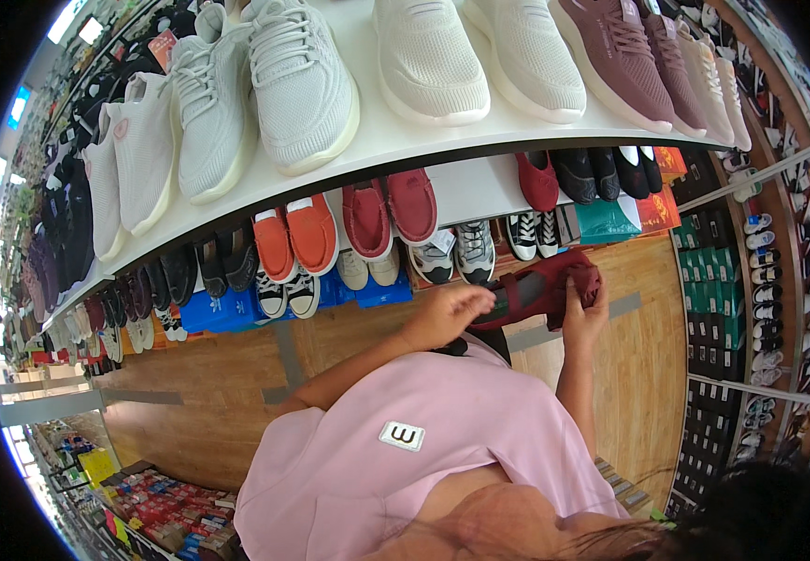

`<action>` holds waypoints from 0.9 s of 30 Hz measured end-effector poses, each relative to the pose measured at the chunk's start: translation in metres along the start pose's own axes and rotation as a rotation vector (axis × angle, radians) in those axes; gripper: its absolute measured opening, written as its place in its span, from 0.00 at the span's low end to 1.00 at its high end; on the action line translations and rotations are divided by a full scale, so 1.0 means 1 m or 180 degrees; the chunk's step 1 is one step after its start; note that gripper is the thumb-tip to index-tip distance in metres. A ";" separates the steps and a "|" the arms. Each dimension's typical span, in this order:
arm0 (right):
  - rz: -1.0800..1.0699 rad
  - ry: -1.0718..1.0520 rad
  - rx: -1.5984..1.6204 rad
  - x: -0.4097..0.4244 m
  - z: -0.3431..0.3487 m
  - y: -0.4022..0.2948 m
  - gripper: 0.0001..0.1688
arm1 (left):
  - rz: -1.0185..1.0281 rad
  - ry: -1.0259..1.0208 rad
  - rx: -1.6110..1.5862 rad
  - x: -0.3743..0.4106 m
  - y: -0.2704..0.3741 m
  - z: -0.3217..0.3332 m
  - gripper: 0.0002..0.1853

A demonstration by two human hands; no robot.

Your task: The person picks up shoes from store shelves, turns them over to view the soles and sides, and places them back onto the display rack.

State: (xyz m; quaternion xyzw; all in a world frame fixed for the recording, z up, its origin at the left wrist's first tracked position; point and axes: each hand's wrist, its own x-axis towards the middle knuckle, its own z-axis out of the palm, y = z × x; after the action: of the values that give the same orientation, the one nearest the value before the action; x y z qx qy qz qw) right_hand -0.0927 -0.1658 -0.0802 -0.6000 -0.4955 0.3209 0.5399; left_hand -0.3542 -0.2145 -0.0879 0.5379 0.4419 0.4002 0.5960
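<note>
A dark red fabric shoe with a strap across it is held up in front of my body, its grey insole showing. My right hand grips the bunched fabric at its right end, thumb on top. At the other end, my left hand has its fingers bent beside the shoe's edge; whether they pinch it is unclear. Just beyond the shoe, grey and white lace-up sneakers and black and white canvas sneakers stand on the lower display. Red slip-on shoes are left of them.
Across the top runs a white shelf bearing white knit sneakers and mauve sneakers. Orange slip-ons and blue shoeboxes are below it. Stacked shoeboxes line the right side. Wooden flooring shows behind my left arm.
</note>
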 end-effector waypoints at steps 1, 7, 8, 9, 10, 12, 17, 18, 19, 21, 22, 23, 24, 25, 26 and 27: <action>-0.0118 0.0003 -0.0151 0.003 -0.003 0.000 0.26 | 0.0129 0.0296 -0.0072 0.001 -0.005 -0.005 0.13; 0.0132 -0.0076 0.0303 0.002 -0.005 -0.006 0.24 | 0.0435 0.0299 0.1008 -0.003 -0.002 -0.011 0.35; 0.0158 -0.0111 0.0315 0.001 -0.005 -0.008 0.24 | 0.0316 0.0095 0.0908 -0.004 -0.001 -0.008 0.35; 0.0196 -0.0148 0.0331 -0.002 0.000 -0.017 0.23 | 0.0186 -0.0111 0.0812 -0.005 0.004 -0.003 0.36; 0.0235 -0.0182 0.0347 -0.004 0.003 -0.024 0.23 | 0.0056 -0.0319 0.0714 -0.006 0.008 0.001 0.36; 0.0221 -0.0227 0.0451 -0.006 0.005 -0.027 0.22 | 0.0089 -0.0311 0.0887 -0.007 0.001 0.002 0.34; 0.0504 -0.0414 0.0730 -0.010 0.003 -0.031 0.20 | -0.0231 0.0274 0.0311 -0.005 -0.044 0.010 0.26; 0.0550 -0.0437 0.0735 -0.011 0.003 -0.033 0.19 | -0.0296 0.0306 0.0311 -0.004 -0.045 0.009 0.24; 0.0596 -0.0462 0.0741 -0.012 0.004 -0.034 0.18 | -0.0361 0.0342 0.0310 -0.003 -0.046 0.007 0.22; 0.0683 -0.0403 0.0823 -0.015 0.008 -0.028 0.18 | -0.0486 0.0295 0.0302 0.000 -0.040 0.004 0.21; 0.0729 -0.0370 0.0862 -0.017 0.010 -0.023 0.18 | -0.0548 0.0209 0.0292 0.000 -0.028 0.004 0.21; 0.0650 -0.0466 0.0709 -0.020 0.012 -0.017 0.18 | -0.0611 0.0123 0.0282 0.000 -0.022 0.004 0.21; 0.0569 -0.0579 0.0556 -0.025 0.016 -0.012 0.19 | -0.0515 0.0182 0.0174 -0.001 -0.022 0.007 0.21; 0.0577 -0.0811 0.0494 -0.030 0.022 -0.014 0.20 | -0.0416 0.0242 0.0072 -0.001 -0.024 0.011 0.21; 0.0464 -0.0937 0.0341 -0.041 0.030 -0.019 0.22 | -0.0317 0.0301 -0.0029 0.000 -0.026 0.014 0.21; 0.0568 -0.1163 0.0101 -0.047 0.033 -0.020 0.23 | -0.0320 0.0340 -0.0096 0.001 -0.024 0.015 0.21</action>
State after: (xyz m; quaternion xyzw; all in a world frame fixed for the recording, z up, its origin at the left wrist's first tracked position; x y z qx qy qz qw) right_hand -0.1422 -0.2009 -0.0754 -0.5648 -0.5250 0.4787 0.4198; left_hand -0.3395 -0.2206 -0.1111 0.4839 0.4934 0.4045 0.5990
